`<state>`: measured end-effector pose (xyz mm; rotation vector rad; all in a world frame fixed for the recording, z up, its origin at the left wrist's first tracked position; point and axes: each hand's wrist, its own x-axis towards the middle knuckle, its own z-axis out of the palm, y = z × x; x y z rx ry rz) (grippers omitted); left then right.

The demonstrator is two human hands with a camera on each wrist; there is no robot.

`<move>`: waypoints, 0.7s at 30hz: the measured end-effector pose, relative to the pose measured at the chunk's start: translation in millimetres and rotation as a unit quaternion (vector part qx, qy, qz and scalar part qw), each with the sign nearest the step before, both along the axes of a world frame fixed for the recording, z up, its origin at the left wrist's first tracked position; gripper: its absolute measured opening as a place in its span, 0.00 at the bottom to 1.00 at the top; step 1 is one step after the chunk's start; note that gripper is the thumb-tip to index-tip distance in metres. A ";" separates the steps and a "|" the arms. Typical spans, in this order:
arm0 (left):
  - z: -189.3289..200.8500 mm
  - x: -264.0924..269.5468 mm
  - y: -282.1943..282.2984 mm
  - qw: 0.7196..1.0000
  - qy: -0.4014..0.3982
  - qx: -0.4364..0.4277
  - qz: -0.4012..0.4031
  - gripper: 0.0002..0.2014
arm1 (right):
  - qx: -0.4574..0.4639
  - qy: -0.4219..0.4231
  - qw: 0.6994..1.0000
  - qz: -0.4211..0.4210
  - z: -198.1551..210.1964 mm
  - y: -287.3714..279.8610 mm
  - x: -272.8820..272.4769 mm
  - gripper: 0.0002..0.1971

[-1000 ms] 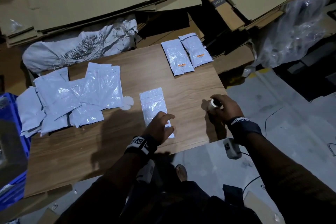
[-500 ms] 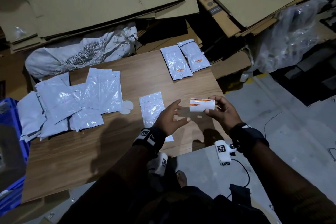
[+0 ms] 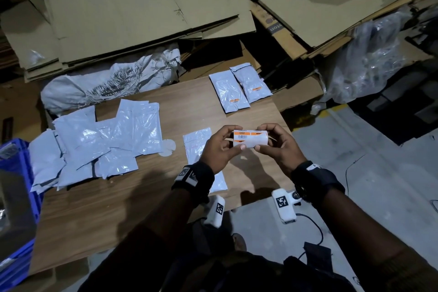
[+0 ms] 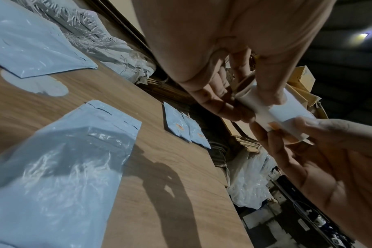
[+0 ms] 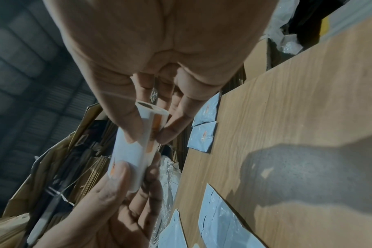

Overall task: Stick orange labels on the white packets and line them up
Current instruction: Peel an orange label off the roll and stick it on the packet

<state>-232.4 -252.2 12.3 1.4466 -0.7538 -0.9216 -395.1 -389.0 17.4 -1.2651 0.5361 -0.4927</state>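
Both hands had come together since a moment before. Now the left hand (image 3: 219, 147) and the right hand (image 3: 276, 147) pinched the roll of orange labels (image 3: 250, 138) by its ends, above the near edge of the table (image 3: 194, 106). One white packet (image 3: 195, 143) lay under them. Two labeled packets (image 3: 239, 89) lay side by side at the far right corner.
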 end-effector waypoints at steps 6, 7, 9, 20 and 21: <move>6.0 0.4 6.3 1.000 0.006 0.004 -0.005 0.23 | 0.041 0.007 0.999 -0.013 11.1 7.9 2.7 0.13; 6.8 0.0 7.0 1.000 0.006 0.004 -0.005 0.23 | 0.038 0.012 0.999 -0.017 11.5 8.3 3.4 0.10; 8.5 -0.4 8.2 1.000 0.009 0.002 -0.004 0.23 | 0.025 0.017 0.999 -0.019 10.9 8.7 4.1 0.09; 10.7 -0.8 14.8 0.999 -0.025 0.007 -0.041 0.22 | 0.060 0.099 0.991 -0.068 21.0 17.9 11.7 0.14; 9.9 -0.9 14.3 0.999 -0.026 0.007 -0.039 0.20 | 0.067 0.104 0.990 -0.067 21.0 18.3 11.8 0.16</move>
